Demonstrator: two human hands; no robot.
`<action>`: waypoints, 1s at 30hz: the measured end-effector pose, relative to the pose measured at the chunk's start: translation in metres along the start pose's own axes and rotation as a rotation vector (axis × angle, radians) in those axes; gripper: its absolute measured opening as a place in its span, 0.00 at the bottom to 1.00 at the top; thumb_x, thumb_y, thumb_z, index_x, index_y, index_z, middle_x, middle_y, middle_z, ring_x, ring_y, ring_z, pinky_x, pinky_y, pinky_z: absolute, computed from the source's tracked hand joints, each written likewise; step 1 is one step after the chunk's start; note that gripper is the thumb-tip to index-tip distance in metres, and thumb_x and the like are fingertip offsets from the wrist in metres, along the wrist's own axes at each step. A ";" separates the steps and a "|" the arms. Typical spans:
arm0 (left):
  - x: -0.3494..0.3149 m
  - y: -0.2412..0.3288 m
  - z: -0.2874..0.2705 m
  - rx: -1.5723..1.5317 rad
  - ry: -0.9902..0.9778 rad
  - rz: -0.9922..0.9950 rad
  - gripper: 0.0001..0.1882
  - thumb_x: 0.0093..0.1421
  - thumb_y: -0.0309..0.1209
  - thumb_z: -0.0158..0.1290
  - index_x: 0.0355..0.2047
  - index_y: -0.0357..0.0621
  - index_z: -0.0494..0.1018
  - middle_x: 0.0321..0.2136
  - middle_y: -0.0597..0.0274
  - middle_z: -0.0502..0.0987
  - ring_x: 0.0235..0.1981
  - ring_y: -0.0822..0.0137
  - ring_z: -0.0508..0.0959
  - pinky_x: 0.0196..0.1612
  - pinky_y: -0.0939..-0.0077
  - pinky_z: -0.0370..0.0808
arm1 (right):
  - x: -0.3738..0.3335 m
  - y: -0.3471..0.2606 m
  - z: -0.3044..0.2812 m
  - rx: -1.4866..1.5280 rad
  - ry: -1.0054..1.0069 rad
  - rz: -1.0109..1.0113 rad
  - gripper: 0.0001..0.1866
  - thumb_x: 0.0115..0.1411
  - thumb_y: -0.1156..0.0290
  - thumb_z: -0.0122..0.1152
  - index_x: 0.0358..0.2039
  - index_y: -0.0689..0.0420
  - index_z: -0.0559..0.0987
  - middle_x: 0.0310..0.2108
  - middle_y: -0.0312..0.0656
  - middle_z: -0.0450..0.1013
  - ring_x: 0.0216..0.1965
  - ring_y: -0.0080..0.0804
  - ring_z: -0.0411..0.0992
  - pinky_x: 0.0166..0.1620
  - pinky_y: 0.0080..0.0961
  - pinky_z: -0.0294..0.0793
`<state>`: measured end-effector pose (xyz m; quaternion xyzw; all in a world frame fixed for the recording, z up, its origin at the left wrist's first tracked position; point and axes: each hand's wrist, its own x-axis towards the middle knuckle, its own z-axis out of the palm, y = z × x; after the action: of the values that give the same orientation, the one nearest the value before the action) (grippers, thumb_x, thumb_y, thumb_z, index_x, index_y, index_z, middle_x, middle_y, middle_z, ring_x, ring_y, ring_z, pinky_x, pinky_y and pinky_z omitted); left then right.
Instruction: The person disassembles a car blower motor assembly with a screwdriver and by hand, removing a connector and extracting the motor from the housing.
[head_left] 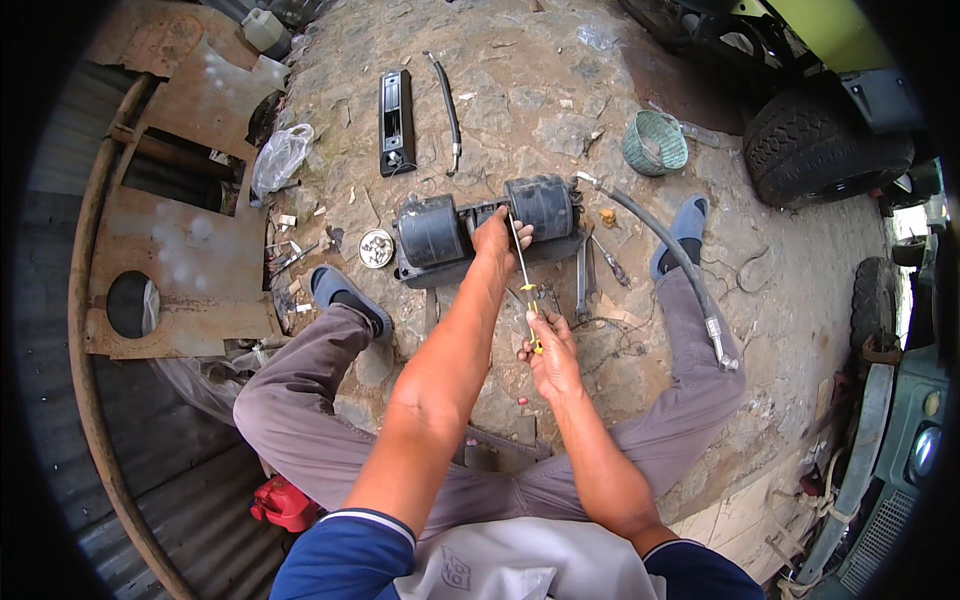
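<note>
A black blower unit [432, 238] with two round drums lies on the ground between my feet. My left hand [495, 238] is closed on its middle section, between the drums, fingers curled beside a thin metal shaft. That shaft belongs to a screwdriver [526, 275] with a yellow and dark handle. In my right hand [553, 355] the handle is gripped, nearer to me. The tip reaches up to the middle of the unit at my left fingers; exactly what it touches is hidden.
Right of the unit lie a wrench [582, 285] and another screwdriver [610, 262]. A tin of small parts [376, 248] stands left. Beyond are a black control panel [396, 125], a short hose [446, 110] and a green basket [656, 143]. A longer hose [650, 220] rests against my right leg.
</note>
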<state>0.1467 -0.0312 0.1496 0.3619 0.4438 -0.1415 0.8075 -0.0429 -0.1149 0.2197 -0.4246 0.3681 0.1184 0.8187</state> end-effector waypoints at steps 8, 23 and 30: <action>0.000 0.002 0.002 0.091 0.007 0.001 0.15 0.68 0.38 0.50 0.47 0.38 0.69 0.31 0.54 0.75 0.31 0.53 0.83 0.24 0.67 0.82 | 0.000 -0.009 -0.006 0.099 -0.162 0.219 0.16 0.68 0.51 0.51 0.41 0.52 0.72 0.30 0.37 0.70 0.27 0.29 0.69 0.28 0.27 0.68; -0.013 0.020 -0.016 0.445 0.015 0.067 0.11 0.65 0.38 0.54 0.30 0.46 0.75 0.19 0.68 0.72 0.17 0.71 0.70 0.20 0.74 0.65 | 0.003 -0.017 -0.007 -0.017 -0.115 0.150 0.12 0.65 0.59 0.58 0.39 0.53 0.72 0.30 0.38 0.71 0.28 0.31 0.72 0.28 0.29 0.70; -0.005 0.015 -0.007 0.338 0.039 0.103 0.14 0.62 0.34 0.58 0.20 0.43 0.72 0.15 0.65 0.70 0.13 0.70 0.67 0.16 0.72 0.60 | 0.020 -0.012 -0.018 -0.028 -0.118 0.207 0.13 0.64 0.64 0.61 0.43 0.58 0.72 0.31 0.39 0.73 0.27 0.31 0.73 0.26 0.25 0.71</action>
<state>0.1476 -0.0161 0.1580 0.5173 0.4100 -0.1653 0.7328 -0.0320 -0.1385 0.2063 -0.3879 0.3595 0.2322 0.8164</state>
